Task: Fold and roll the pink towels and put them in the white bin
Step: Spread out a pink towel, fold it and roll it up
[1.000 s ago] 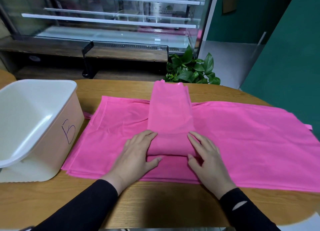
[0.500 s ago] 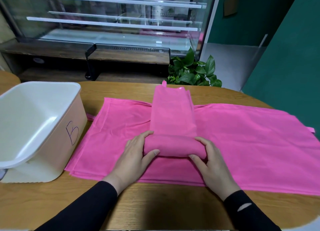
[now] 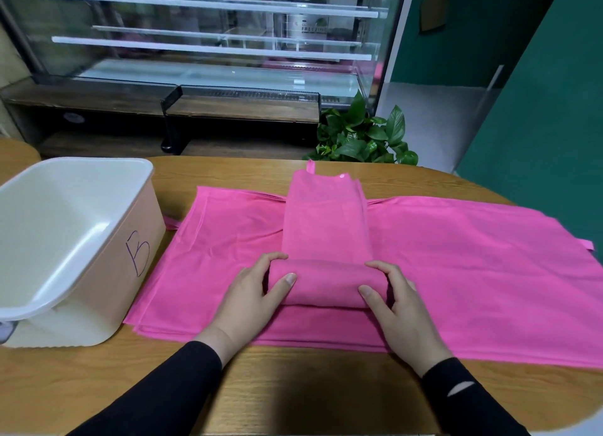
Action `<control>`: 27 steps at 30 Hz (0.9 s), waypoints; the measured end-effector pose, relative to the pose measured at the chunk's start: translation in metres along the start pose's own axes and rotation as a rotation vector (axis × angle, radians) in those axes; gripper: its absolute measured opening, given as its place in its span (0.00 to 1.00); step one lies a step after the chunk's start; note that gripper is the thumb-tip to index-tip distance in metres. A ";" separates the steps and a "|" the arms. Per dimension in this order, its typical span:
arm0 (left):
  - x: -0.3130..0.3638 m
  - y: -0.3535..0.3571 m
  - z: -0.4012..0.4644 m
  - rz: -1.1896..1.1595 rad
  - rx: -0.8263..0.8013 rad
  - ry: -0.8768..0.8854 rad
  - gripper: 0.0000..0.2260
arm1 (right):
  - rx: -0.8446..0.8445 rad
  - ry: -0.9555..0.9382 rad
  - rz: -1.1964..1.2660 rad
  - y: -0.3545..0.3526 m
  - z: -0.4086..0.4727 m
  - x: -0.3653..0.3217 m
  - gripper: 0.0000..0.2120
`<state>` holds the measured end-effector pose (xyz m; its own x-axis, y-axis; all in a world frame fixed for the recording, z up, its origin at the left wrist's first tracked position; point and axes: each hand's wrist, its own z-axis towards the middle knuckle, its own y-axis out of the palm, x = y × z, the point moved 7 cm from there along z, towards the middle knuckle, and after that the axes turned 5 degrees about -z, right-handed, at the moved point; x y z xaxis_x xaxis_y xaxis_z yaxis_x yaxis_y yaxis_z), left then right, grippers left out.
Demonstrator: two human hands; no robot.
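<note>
Wooden table (image 3: 293,386), rounded far edge, carrying all task items. Stack of flat pink towels (image 3: 473,272), spread wide across table centre and right, layered edges showing along near-left side; small pink loop tab at far right edge. Folded pink towel (image 3: 326,220), narrow strip lying on top of stack, running near to far, far end reaching just beyond stack's far edge with hanging loop and small white snap visible. Near end of strip wound into rolled portion (image 3: 326,284), a thick cylinder lying left to right across stack. Left hand (image 3: 251,301) at left end of roll, fingers curled over top, thumb pressed against near face, gripping roll. Right hand (image 3: 401,308) at right end of roll, fingers curled over top, thumb against near face, likewise gripping roll. Black sleeves on both forearms; small hole in right sleeve. White bin (image 3: 75,239), rectangular plastic, left of stack and just beside it, handwritten letter "B" on side facing stack, nothing seen inside. Green leafy plant (image 3: 362,135) beyond far table edge, centre-right. Glass display case (image 3: 208,44) with lit shelves behind, on dark wooden base. Teal wall (image 3: 554,109) at right.
</note>
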<state>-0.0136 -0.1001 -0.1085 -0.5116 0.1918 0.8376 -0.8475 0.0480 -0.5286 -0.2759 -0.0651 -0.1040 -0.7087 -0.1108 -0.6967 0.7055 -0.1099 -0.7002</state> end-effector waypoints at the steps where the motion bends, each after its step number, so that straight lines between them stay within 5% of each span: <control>1: 0.000 0.000 0.001 -0.005 0.003 -0.007 0.21 | 0.005 0.010 0.011 0.000 0.001 0.001 0.22; 10: 0.016 -0.001 0.003 0.113 0.059 0.180 0.23 | -0.024 0.071 0.101 0.003 0.015 0.004 0.19; 16: 0.010 0.003 0.005 0.152 -0.009 0.148 0.36 | 0.107 0.129 0.103 -0.001 0.020 0.000 0.16; 21: 0.008 0.003 0.005 0.168 -0.004 0.135 0.32 | 0.279 -0.164 -0.226 -0.007 0.014 -0.027 0.15; 24: 0.006 0.002 0.006 0.148 0.004 0.117 0.31 | 0.135 -0.416 -0.415 0.012 0.010 -0.051 0.18; 27: 0.006 0.002 0.008 0.115 0.006 0.090 0.30 | 0.000 -0.360 -0.583 0.021 0.017 -0.053 0.32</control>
<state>-0.0196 -0.1068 -0.1029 -0.5907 0.2825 0.7558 -0.7852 0.0144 -0.6191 -0.2233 -0.0787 -0.0788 -0.9283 -0.3549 -0.1109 0.2089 -0.2511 -0.9451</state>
